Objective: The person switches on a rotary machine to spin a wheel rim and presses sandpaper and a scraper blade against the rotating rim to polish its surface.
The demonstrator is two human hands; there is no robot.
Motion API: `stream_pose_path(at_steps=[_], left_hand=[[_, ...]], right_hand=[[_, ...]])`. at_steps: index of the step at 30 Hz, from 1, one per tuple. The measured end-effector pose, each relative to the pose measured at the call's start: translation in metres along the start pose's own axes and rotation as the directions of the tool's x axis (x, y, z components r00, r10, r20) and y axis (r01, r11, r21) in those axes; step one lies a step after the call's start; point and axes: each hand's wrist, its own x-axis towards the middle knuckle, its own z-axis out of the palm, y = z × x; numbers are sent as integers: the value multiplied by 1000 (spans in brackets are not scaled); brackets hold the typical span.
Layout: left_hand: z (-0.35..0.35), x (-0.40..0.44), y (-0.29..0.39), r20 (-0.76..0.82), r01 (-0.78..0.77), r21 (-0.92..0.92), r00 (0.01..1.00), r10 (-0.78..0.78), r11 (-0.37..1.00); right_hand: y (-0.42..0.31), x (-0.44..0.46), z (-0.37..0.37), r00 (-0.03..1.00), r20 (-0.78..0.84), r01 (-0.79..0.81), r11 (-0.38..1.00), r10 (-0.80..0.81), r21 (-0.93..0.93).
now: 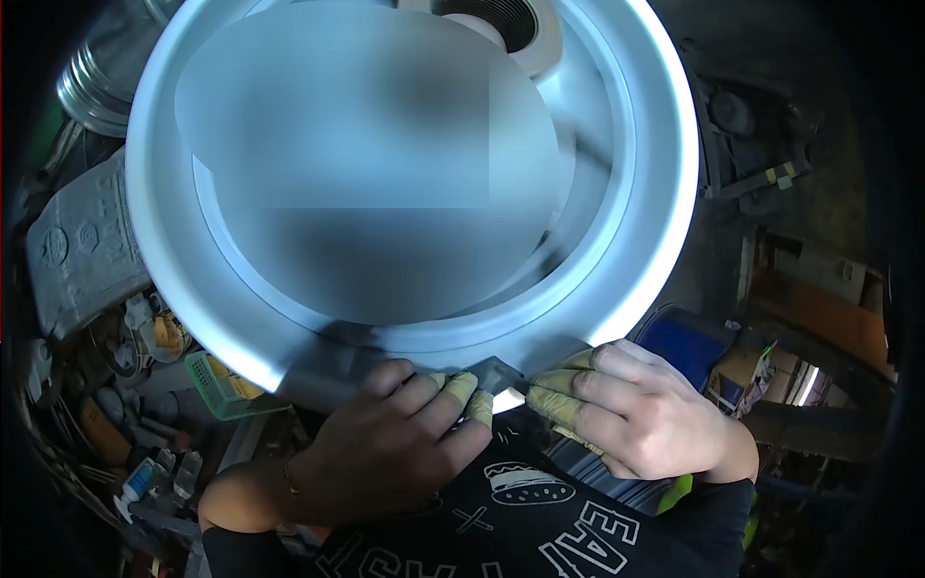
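A large, pale, shiny round piece with a wide rim point(660, 164) fills the upper middle of the view; much of its inside is blurred out. At its near edge, my left hand point(400, 433) bends its fingers round a small dark grey piece point(498, 374), which looks like a folded sheet or pad. My right hand point(646, 409) pinches at the right end of the same piece, fingertips against the rim. Yellowish tape wraps several fingers on both hands. The undersides of the fingers and the thumbs are mostly hidden.
On the left lie a grey embossed plastic can point(82, 250), a green basket point(220, 385) and a small bottle point(140, 479) among clutter. A blue container point(679, 347), a cardboard box point(737, 376) and a wooden shelf point(819, 303) stand at right.
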Motion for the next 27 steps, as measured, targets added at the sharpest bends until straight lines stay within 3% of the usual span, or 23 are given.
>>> stream_pose_path(at_steps=[20,22,27], left_hand=[[3,4,-8,-30,-35,20,999,36,999],[-4,7,-7,58,-14,-24,998,16,1000],[-7,9,-7,96,-10,-15,995,11,1000]], right_hand=[[16,20,-3,998,69,8,998,-13,68],[16,19,-4,994,108,-9,997,1,75],[21,21,-3,992,125,-13,994,0,107]])
